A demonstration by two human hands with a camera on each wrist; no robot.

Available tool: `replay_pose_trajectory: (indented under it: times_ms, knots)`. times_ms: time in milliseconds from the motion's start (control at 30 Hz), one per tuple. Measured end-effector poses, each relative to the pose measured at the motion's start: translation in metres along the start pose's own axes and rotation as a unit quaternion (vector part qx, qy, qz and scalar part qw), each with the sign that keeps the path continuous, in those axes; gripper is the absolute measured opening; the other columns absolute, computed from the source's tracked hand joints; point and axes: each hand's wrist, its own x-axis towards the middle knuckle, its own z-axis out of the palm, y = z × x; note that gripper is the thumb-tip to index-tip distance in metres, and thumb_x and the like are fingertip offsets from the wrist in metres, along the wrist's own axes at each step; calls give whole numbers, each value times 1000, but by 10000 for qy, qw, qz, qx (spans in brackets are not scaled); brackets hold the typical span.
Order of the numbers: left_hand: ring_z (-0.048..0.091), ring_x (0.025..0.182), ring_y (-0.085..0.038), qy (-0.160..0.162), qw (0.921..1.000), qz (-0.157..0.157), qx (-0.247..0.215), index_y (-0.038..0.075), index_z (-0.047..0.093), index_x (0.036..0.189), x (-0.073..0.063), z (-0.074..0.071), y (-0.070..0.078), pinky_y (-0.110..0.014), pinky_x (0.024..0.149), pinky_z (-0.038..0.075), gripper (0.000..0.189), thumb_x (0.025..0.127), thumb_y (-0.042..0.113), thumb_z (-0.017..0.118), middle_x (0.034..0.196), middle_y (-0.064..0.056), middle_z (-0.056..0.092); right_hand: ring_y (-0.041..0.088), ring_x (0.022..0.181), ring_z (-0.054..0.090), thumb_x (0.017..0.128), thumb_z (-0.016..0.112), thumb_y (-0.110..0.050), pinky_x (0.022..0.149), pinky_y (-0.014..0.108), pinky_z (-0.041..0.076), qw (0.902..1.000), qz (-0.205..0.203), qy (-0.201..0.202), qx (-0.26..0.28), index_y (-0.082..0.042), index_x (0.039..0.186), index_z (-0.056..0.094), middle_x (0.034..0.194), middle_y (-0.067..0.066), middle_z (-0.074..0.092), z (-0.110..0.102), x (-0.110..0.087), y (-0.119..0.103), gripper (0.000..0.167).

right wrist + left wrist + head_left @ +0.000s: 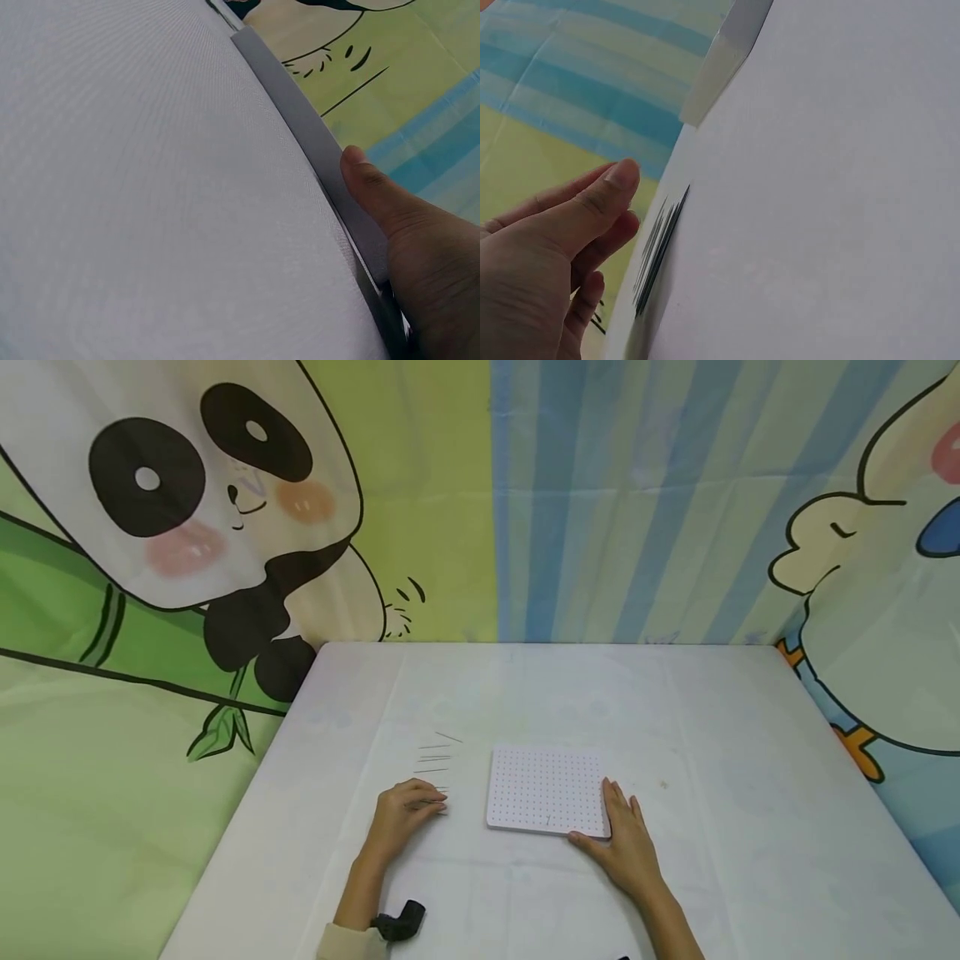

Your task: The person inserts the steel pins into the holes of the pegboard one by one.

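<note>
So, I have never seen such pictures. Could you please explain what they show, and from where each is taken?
There is no machine here, only a person's bare left hand and right hand. The wide picture is from a camera on the head; the others are from the left and right wrists. On the white table lie a dotted white board and several thin dark sticks. The right hand touches the board's near right corner. The left hand is close to the sticks; I cannot tell whether it holds one.
</note>
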Motion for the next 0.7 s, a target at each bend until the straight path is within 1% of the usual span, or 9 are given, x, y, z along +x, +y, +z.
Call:
replay_pose_trajectory:
  times_ms: [200,300,433,533,700]
  knots:
    - [60,77,-7,-325,9984,-427,-191,15,74,75,-7,-2,-6,-20,65,49,11,69,7,80,81,12,62,37,133,24,71,70,-57,111,42,6,10000,-60,74,-15,9,141,24,143,23,29,0,-1,0,107]
    - [58,76,-5,-417,9975,-548,-169,15,75,74,-10,-1,-8,-19,62,48,10,69,9,80,81,14,60,36,134,23,71,69,-59,111,41,5,10000,-30,1,-33,8,141,23,144,23,28,-1,-1,0,107]
    - [58,75,-6,-409,9977,-510,-193,14,75,74,-11,0,-11,-19,60,49,9,69,9,80,81,12,60,35,134,22,71,67,-61,111,41,4,10000,7,-48,-23,7,142,23,145,22,27,-1,-1,0,108]
    - [58,76,-6,-436,9976,-470,-242,14,75,76,-11,0,-12,-20,61,49,9,70,9,79,82,11,60,35,134,23,70,68,-60,111,41,4,10000,2,7,10,8,141,24,145,21,27,-1,-1,0,108]
    - [57,76,-6,-483,9974,-502,-206,16,74,75,-11,-1,-13,-19,61,49,9,70,10,79,82,11,59,35,134,23,70,68,-61,111,41,4,10000,0,-9,-23,8,141,23,145,22,27,1,-1,1,108]
